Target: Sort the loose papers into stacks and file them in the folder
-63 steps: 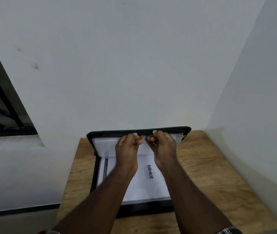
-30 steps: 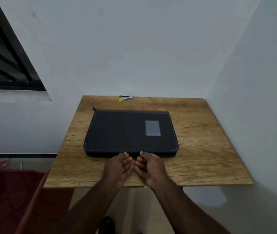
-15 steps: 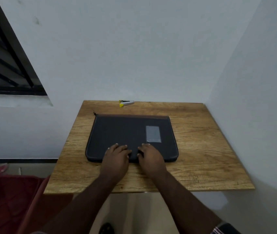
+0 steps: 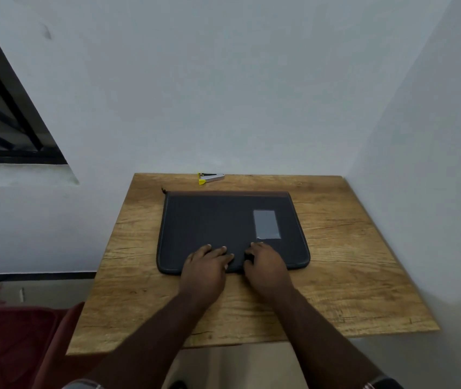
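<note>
A dark zippered folder [image 4: 223,220] lies closed and flat on the wooden table [image 4: 350,276], with a clear label window [image 4: 266,223] on its right half. No loose papers show; any inside are hidden by the cover. My left hand [image 4: 205,266] rests palm down on the folder's near edge, fingers spread flat. My right hand [image 4: 265,266] lies beside it on the same edge, fingers slightly bent on the cover. The two hands sit a little apart.
A small yellow and silver stapler [image 4: 210,177] lies at the table's far edge by the wall. White walls close in behind and to the right. A dark barred window [image 4: 1,116] is at the left, and red fabric [image 4: 13,341] lies below the table's left side.
The folder, held open with papers showing, has been shut flat. My hands went from its near edge onto the cover and have shifted slightly apart.
</note>
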